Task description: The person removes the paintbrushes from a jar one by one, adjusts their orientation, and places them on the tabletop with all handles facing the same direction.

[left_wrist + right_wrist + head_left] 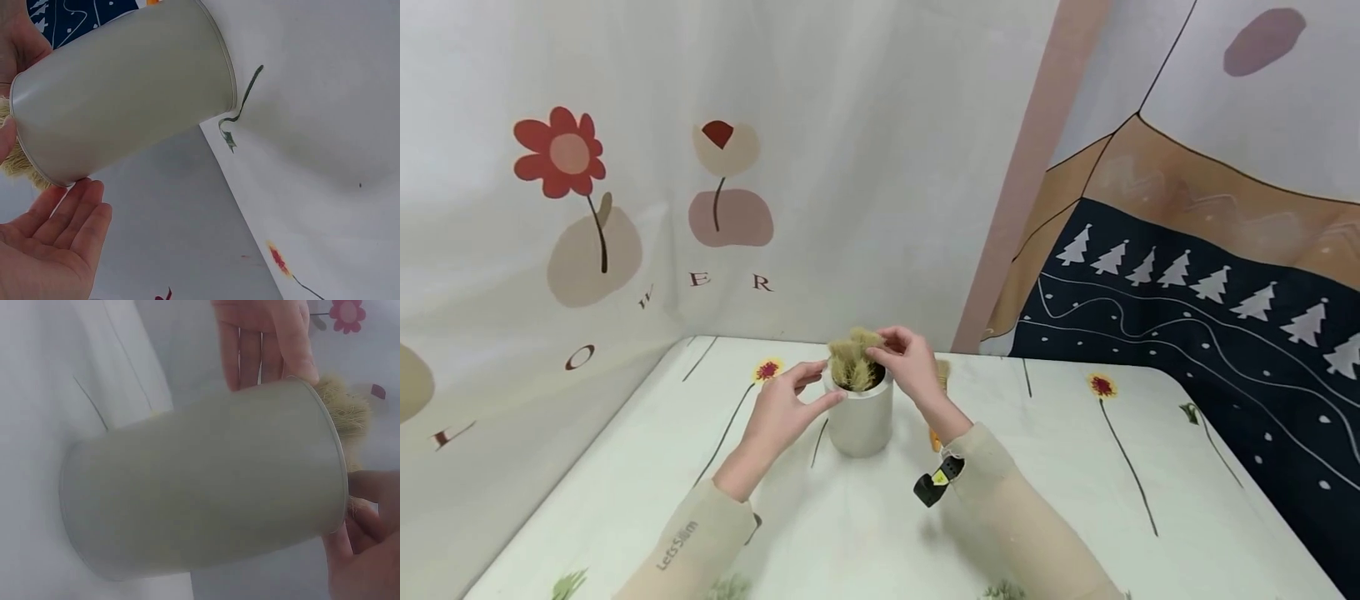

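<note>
A pale grey cylindrical pot (860, 427) stands upright on the table in the head view, with fluffy tan dried grass tufts (851, 367) showing above its rim and dark material around their base. My left hand (781, 410) is at the pot's left side, its thumb touching the near rim. In the left wrist view its fingers (80, 215) extend fairly straight, tips right at the rim. My right hand (912, 367) reaches over the right side of the rim and pinches the grass between thumb and fingers. The pot's wall (200, 487) fills much of the right wrist view.
Partly behind the right wrist lies a brush (943, 371) with tan bristles and an orange part. The white tablecloth (1060, 483) has printed flowers. Printed curtains (865, 167) rise behind the table, with a dark tree-patterned cloth (1150, 317) at the right.
</note>
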Demonstrator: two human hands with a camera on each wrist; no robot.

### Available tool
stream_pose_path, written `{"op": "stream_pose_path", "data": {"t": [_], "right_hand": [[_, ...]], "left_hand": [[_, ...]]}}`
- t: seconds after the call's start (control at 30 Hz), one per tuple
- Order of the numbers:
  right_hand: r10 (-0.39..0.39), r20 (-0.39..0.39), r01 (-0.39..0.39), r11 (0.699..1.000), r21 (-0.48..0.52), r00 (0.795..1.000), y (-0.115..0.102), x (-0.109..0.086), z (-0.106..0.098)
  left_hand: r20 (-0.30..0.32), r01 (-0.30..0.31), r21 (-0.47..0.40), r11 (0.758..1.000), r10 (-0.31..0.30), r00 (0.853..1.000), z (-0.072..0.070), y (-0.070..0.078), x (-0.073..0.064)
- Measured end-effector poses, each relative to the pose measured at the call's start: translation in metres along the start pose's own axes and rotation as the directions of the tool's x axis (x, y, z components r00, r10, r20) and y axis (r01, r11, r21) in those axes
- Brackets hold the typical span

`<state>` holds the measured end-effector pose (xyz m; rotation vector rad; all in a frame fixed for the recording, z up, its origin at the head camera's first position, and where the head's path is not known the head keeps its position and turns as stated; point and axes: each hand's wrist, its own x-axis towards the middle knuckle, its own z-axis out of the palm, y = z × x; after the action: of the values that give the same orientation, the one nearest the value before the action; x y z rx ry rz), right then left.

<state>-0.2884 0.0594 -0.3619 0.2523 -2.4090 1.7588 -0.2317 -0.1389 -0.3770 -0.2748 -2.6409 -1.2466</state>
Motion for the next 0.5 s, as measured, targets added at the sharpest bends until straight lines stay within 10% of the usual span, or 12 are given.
{"op": "stream_pose_path", "data": {"t": [0.5], "right_hand": [[0.024,0.068,-0.018,0.996,-0.082,0.997,-0.0042,0.001,-0.006]], "left_hand": [[0.006,0.02,-0.002,1.0,-0.02,1.0,0.0016,-0.0003,-0.0008]]}}
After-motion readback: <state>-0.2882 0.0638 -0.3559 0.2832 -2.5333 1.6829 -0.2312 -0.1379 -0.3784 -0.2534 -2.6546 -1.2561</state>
